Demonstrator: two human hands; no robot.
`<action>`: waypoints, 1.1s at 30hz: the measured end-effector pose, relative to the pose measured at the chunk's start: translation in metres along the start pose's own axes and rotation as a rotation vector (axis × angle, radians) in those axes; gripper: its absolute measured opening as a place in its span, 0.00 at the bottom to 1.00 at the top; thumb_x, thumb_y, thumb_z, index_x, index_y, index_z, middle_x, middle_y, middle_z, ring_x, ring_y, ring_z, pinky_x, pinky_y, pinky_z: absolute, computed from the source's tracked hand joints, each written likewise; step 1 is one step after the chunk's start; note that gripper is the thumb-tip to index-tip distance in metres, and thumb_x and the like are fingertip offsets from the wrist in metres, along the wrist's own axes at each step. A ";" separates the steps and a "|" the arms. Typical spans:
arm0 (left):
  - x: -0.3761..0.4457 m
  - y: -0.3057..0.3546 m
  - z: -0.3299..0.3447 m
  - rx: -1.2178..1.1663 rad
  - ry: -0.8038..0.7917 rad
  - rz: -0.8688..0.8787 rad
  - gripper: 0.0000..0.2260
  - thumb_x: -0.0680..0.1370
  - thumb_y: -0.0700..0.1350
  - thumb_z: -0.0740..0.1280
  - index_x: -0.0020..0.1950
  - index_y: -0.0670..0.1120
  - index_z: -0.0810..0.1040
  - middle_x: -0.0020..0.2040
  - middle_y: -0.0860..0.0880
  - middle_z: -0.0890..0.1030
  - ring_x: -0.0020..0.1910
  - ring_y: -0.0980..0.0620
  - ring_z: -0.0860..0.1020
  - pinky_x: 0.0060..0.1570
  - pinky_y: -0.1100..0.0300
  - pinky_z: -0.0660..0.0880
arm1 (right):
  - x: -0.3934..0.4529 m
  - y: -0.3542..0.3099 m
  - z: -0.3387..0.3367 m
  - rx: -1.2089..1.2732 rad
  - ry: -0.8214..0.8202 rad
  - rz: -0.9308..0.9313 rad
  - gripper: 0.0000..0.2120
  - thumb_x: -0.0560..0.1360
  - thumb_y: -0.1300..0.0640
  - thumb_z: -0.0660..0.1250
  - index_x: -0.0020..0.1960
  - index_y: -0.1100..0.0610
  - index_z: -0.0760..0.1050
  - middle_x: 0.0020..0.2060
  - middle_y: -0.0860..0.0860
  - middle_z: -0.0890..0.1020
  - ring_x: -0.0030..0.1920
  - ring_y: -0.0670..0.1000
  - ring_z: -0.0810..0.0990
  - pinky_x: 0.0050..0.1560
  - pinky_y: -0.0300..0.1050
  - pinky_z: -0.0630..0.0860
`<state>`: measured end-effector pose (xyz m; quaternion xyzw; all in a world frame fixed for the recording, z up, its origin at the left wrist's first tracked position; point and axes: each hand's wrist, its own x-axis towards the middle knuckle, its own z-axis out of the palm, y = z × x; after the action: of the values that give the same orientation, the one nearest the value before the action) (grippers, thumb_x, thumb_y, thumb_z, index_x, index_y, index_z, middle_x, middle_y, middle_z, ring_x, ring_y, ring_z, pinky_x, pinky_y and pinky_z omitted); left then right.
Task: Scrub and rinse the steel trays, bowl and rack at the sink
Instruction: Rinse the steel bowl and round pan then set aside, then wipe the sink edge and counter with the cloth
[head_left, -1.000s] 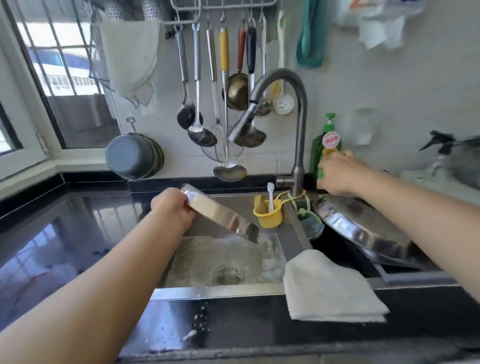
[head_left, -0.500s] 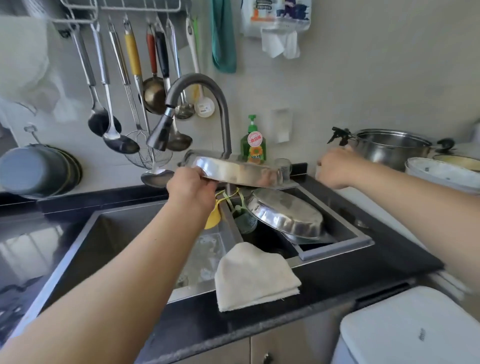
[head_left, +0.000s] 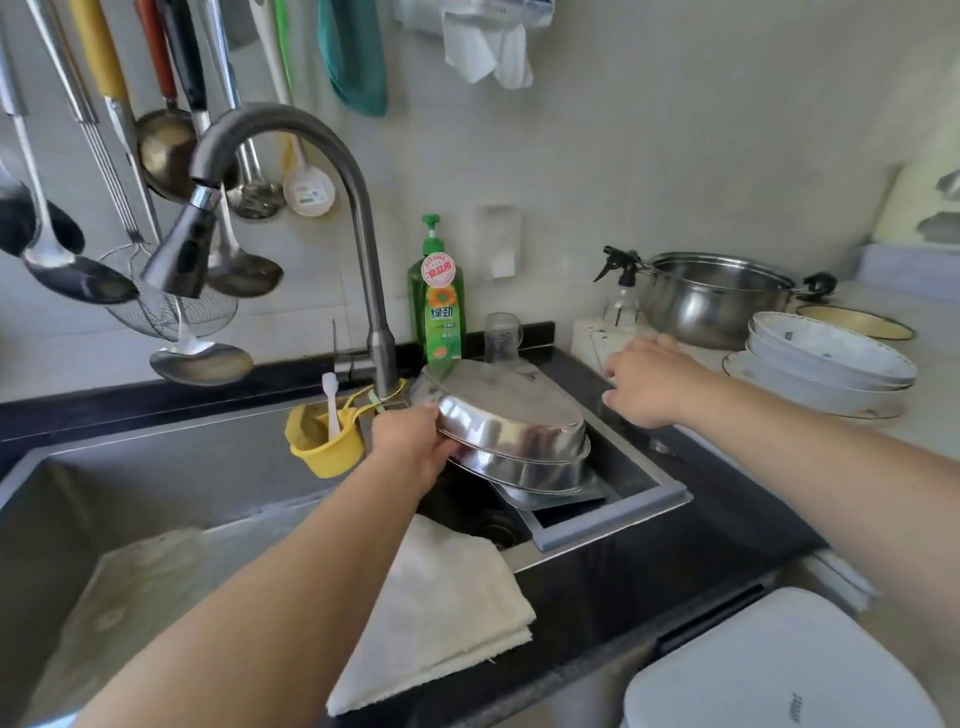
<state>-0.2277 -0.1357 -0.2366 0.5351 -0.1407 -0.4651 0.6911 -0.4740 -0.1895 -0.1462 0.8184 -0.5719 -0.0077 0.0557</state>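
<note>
My left hand (head_left: 413, 448) grips the rim of an upturned oval steel tray (head_left: 501, 402), which lies on top of a second upturned steel tray (head_left: 524, 466) in the small right basin (head_left: 623, 501). A flat steel piece (head_left: 558, 500) shows under the stack. My right hand (head_left: 644, 387) hovers over the dark counter to the right of the basin, fingers loosely spread, holding nothing. The big left basin (head_left: 156, 499) has a wet, soapy floor. The grey faucet (head_left: 332, 218) arches over the divider with its spray head above the left basin.
A folded white cloth (head_left: 441, 603) drapes over the sink's front edge. A yellow cup (head_left: 324, 439) with a brush hangs by the faucet. Green dish soap (head_left: 435, 301) and a glass (head_left: 501, 338) stand behind. A steel pot (head_left: 717, 296), spray bottle (head_left: 621, 291) and stacked bowls (head_left: 826, 364) crowd the right counter. Ladles (head_left: 83, 275) hang left.
My left hand carried the tray from over the left basin to the right and set it upside down on the other tray. My right hand moved right, away from the soap bottle.
</note>
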 end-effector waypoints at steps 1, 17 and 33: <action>0.004 0.001 -0.002 0.155 0.032 0.027 0.06 0.83 0.34 0.64 0.46 0.38 0.75 0.44 0.39 0.81 0.37 0.45 0.81 0.32 0.56 0.83 | 0.003 0.000 0.003 0.009 -0.015 0.000 0.22 0.83 0.47 0.60 0.74 0.53 0.70 0.72 0.58 0.67 0.74 0.62 0.60 0.72 0.58 0.66; -0.030 0.042 -0.144 1.482 0.095 0.101 0.13 0.83 0.43 0.60 0.66 0.45 0.78 0.65 0.44 0.80 0.64 0.41 0.77 0.69 0.43 0.73 | -0.018 -0.057 0.025 0.128 -0.010 -0.172 0.18 0.82 0.48 0.61 0.70 0.52 0.74 0.70 0.56 0.70 0.71 0.60 0.64 0.70 0.59 0.68; -0.134 -0.038 -0.100 1.773 -0.334 0.415 0.27 0.85 0.65 0.50 0.83 0.57 0.58 0.84 0.43 0.54 0.83 0.40 0.52 0.80 0.41 0.52 | -0.122 -0.097 0.068 0.403 0.051 -0.249 0.16 0.82 0.61 0.59 0.62 0.51 0.82 0.64 0.52 0.78 0.66 0.55 0.73 0.65 0.49 0.72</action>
<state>-0.2478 0.0317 -0.2684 0.7583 -0.6360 -0.1252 0.0692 -0.4305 -0.0477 -0.2293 0.8772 -0.4548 0.1204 -0.0960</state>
